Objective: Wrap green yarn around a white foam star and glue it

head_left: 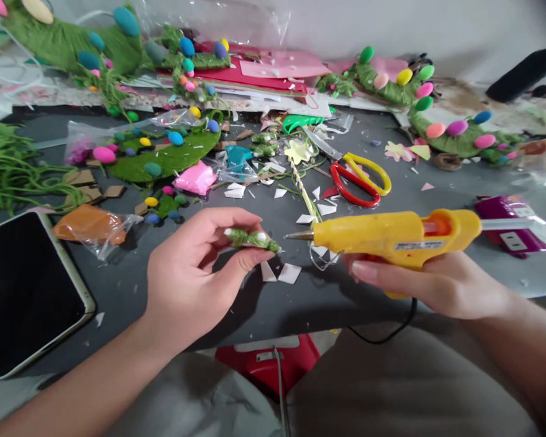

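My left hand [200,267] pinches a small green yarn-wrapped piece [250,238] with white spots between thumb and fingers, above the front part of the table. In my right hand [432,282] is a yellow hot glue gun [368,237], its fingers wrapped round the handle. The metal nozzle points left, a short gap from the green piece. A clear glue stick [505,224] sticks out of the gun's back end. White paper scraps [290,274] lie on the table below the nozzle.
Scissors [355,179] with red and yellow handles lie behind the glue gun. A tablet [27,297] and an orange clay packet [91,224] are at left. Green yarn [18,158] and decorated green shapes [164,152] spread behind. A purple packet [514,224] sits at right.
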Available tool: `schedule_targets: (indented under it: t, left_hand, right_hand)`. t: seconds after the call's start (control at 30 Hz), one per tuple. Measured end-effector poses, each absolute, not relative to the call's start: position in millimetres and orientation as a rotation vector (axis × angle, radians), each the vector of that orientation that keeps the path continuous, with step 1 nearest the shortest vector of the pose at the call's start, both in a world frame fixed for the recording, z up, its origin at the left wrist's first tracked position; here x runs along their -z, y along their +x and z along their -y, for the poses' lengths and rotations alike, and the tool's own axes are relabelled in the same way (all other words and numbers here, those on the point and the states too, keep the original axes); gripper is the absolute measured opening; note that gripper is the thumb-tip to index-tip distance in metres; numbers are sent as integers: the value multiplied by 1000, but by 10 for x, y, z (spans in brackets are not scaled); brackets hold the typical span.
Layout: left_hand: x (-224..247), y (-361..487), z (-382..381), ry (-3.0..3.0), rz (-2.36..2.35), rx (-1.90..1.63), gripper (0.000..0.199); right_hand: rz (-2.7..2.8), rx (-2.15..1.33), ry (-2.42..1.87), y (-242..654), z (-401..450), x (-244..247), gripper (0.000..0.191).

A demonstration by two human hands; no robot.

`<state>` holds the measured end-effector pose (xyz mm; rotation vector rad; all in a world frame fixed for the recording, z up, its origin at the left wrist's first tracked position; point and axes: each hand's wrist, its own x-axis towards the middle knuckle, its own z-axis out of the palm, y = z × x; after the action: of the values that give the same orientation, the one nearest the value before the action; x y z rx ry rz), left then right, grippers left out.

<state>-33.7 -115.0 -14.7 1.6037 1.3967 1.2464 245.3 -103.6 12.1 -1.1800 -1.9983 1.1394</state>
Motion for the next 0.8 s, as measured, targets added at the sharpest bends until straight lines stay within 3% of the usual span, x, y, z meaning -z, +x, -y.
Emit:
schedule_targets:
  t: [0.23, 0.8]
  left_hand:
    - [135, -345, 1135, 1597, -1376, -1244, 30]
    - [131, -341, 1140, 1547, -1339, -1268, 33]
  right_hand:
    - [1972, -1427, -1197, 2326, 987, -101, 7]
    - [2050, -1296, -1224, 2348, 1008, -147, 6]
